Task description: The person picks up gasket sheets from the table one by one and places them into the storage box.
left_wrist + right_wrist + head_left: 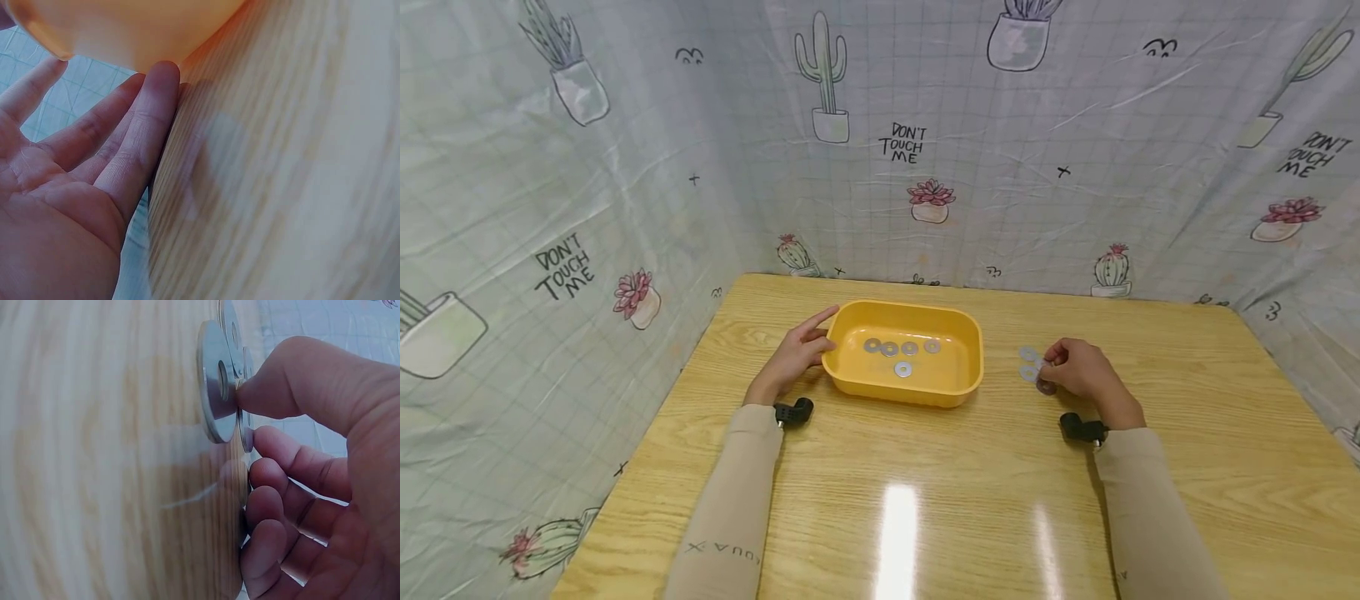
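Observation:
A yellow plastic tray [904,397] stands on the table with several flat metal washers [903,369] lying in it. My left hand [792,357] is at the tray's left end, its fingers fairly straight and touching the outer wall; the left wrist view has fingertips [164,72] against the tray's underside edge [125,37]. To the tray's right, more washers [1027,373] lie in a small group on the table. Over that group my right hand [1078,368], fingers curled, pinches at a washer [248,432] with thumb and index finger. A nearer washer [211,381] overlaps the thumb tip.
The wooden table [977,500] extends around the tray and toward the viewer. Cactus-printed sheeting [880,208] hangs behind it and along the left side. Each wrist carries a small black camera [795,411]. Bright reflections streak the table's front part.

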`<act>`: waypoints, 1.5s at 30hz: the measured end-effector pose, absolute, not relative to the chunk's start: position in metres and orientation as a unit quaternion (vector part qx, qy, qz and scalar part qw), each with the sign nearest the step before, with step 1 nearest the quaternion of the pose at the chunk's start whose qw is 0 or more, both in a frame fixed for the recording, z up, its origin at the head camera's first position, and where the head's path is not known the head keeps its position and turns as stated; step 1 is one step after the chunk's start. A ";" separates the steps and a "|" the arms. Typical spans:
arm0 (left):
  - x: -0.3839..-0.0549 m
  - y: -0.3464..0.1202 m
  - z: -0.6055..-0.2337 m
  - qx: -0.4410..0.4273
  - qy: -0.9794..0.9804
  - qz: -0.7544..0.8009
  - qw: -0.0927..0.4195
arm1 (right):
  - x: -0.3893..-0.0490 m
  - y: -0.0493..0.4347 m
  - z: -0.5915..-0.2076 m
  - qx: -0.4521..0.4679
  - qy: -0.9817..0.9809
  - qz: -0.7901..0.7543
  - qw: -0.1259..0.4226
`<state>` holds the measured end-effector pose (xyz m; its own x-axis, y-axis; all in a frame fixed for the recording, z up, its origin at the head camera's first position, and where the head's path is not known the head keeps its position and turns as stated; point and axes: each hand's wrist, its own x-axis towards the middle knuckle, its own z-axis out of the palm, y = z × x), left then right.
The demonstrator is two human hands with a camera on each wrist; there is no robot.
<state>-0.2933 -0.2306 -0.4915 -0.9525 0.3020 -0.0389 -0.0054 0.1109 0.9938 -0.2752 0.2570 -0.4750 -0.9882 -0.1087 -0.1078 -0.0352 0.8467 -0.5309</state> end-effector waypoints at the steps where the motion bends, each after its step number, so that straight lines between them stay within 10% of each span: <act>1: -0.293 -0.231 -0.491 0.100 0.736 0.659 0.116 | -0.275 0.257 -0.475 -0.038 0.958 -0.276 0.066; 45: -0.290 -0.230 -0.489 0.107 0.738 0.657 0.109 | -0.271 0.254 -0.473 -0.048 0.945 -0.317 0.068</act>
